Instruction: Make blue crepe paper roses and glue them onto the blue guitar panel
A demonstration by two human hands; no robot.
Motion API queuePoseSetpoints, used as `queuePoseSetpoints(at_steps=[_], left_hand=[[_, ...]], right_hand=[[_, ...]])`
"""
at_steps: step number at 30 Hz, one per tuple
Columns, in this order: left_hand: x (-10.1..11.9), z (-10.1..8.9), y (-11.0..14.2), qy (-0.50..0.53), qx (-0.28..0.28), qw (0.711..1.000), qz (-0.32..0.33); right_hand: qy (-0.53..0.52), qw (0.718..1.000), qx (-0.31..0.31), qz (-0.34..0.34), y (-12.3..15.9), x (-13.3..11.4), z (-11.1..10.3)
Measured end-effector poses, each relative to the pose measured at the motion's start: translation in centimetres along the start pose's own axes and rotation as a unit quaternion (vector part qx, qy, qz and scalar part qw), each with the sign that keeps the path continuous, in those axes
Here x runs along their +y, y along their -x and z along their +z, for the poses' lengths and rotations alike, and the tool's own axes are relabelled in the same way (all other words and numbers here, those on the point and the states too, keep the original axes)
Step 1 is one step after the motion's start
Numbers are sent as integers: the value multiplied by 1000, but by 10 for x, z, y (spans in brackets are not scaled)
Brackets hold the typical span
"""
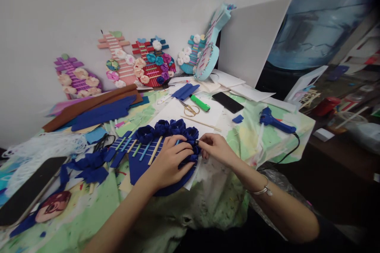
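Observation:
A dark blue foam guitar-shaped craft (139, 162) lies flat in front of me, with coloured sticks across its neck and several blue foam roses (169, 127) along its upper edge. My left hand (169, 163) rests flat on the craft's body, fingers stretched toward the rose at its right edge (193, 151). My right hand (215, 147) pinches that same rose from the right, fingers pressed together on it. A bracelet sits on my right wrist.
Finished flower guitars (152, 63) lean on the wall. Gold scissors (190, 109), a green cutter (200, 103), a black phone (228, 102) and a blue glue gun (276, 122) with its cord lie beyond. Foam sheets (101, 112) and blue scraps (89, 166) lie left. A water jug (320, 16) stands right.

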State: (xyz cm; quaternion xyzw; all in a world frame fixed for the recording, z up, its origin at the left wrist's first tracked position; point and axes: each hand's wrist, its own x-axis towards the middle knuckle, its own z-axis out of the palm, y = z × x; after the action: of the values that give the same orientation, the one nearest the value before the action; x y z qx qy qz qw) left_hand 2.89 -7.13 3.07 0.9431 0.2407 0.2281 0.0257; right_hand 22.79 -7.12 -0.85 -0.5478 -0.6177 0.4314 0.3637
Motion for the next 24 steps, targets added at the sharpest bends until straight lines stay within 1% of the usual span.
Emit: queuePoseSetpoints(at_steps=[2, 6, 13, 19, 21, 24], left_hand=[[0, 1, 1, -5, 9, 1000, 5], [1, 3, 2, -12, 15, 1000, 7], [1, 2, 2, -9, 16, 1000, 1], [1, 2, 6, -10, 11, 1000, -5], [2, 2, 6, -8, 4, 1000, -11], [2, 2, 6, -4, 3, 1000, -20]], right_hand=[[10, 1000, -5, 8, -4, -3, -2], [61, 998, -13, 1, -9, -10, -6], [161, 987, -3, -14, -16, -26, -8], [191, 981, -18, -5, -23, -29, -10], [204, 979, -6, -16, -23, -31, -10], [235, 970, 33, -53, -20, -35, -8]])
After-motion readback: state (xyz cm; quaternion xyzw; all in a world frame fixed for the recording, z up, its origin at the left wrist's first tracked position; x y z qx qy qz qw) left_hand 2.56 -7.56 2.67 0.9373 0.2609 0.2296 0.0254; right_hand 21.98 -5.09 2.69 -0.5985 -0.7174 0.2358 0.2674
